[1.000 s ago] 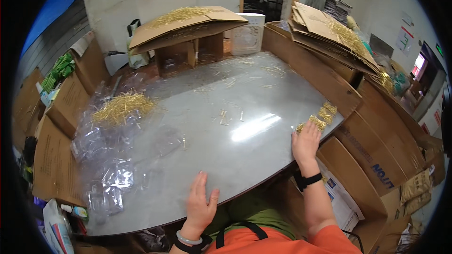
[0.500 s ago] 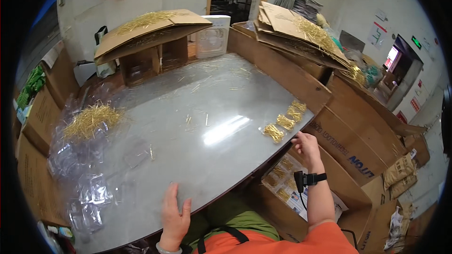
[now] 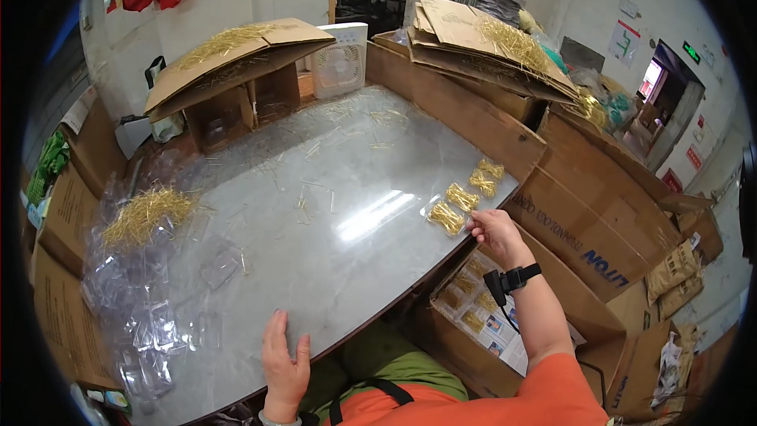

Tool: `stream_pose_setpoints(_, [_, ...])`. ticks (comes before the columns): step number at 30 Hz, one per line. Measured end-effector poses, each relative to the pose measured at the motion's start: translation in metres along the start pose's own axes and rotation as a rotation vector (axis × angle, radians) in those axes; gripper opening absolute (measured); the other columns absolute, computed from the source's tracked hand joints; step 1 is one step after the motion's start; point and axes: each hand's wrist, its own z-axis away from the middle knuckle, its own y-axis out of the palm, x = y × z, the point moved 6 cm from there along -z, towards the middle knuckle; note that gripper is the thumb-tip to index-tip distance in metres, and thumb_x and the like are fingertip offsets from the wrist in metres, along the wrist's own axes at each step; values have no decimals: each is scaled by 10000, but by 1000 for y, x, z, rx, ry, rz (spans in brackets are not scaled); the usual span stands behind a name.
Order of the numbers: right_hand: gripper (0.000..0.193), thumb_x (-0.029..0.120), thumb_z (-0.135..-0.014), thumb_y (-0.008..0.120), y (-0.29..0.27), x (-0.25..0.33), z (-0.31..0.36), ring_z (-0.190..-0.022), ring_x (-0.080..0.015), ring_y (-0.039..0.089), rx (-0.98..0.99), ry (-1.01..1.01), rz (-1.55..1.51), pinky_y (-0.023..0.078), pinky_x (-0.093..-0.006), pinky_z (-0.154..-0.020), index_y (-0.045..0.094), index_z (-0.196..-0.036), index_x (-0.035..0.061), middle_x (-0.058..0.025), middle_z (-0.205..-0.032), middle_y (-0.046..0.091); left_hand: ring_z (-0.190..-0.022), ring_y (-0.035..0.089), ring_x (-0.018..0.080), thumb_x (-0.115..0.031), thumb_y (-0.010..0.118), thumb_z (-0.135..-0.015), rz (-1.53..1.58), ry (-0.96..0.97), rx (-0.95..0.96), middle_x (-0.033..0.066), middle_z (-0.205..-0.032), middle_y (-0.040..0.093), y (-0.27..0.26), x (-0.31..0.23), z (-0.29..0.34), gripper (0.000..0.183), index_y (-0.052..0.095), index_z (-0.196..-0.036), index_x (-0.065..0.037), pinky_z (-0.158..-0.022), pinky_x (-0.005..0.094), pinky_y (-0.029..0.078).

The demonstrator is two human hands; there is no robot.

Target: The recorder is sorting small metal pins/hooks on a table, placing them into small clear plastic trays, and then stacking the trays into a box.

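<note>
My right hand reaches to the right end of the table's front edge. Its thumb and fingers are pinched together at the right edge of a clear plastic tray that holds a bundle of thin gold-coloured metal pins. Two more such bundles lie behind it in a slanting row, a middle bundle and a far bundle. My left hand rests at the front edge of the grey table, open and holding nothing, fingers stretched out.
On the left stand a heap of loose gold pins and a pile of clear plastic trays. Below my right arm, an open carton holds packed bundles. A wooden board borders the right side. A white fan stands at the back.
My right hand has moved slightly left, bringing its fingertips to the nearest tray. The whole view has shifted a little. My left hand stays open at the table's edge.
</note>
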Motion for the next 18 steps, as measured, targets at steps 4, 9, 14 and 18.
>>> stream_pose_setpoints(4, [234,216,-1035,633,5,7,7,-637,-94,655,36,36,56,534,-211,-527,667,-966,-5,-64,-837,707,-1290,551,455,-167,660,-978,-12,-7,4,294,-1398,557,1,-2,1,504,517,-1389,87,-1079,474,463])
stream_pose_setpoints(9, [223,198,-1048,625,7,9,3,-675,-101,675,74,112,60,559,-222,-558,658,-1020,-21,-70,-873,713,-1286,553,455,-160,659,-975,-27,9,4,295,-1395,559,4,-3,0,501,519,-1389,86,-1077,475,464])
stream_pose_setpoints(14, [162,197,-1071,577,6,2,4,-702,-93,673,125,120,-42,553,-212,-572,620,-1030,47,-35,-870,687,-1286,551,458,-153,658,-973,-70,22,4,295,-1399,557,4,0,2,504,517,-1394,85,-1084,479,455])
stream_pose_setpoints(18, [136,216,-1075,574,-5,-5,13,-699,-75,657,190,75,-97,527,-206,-579,602,-1020,96,-11,-862,682,-1289,553,448,-137,654,-973,-85,9,12,283,-1400,563,5,-2,0,504,512,-1405,80,-1098,473,443])
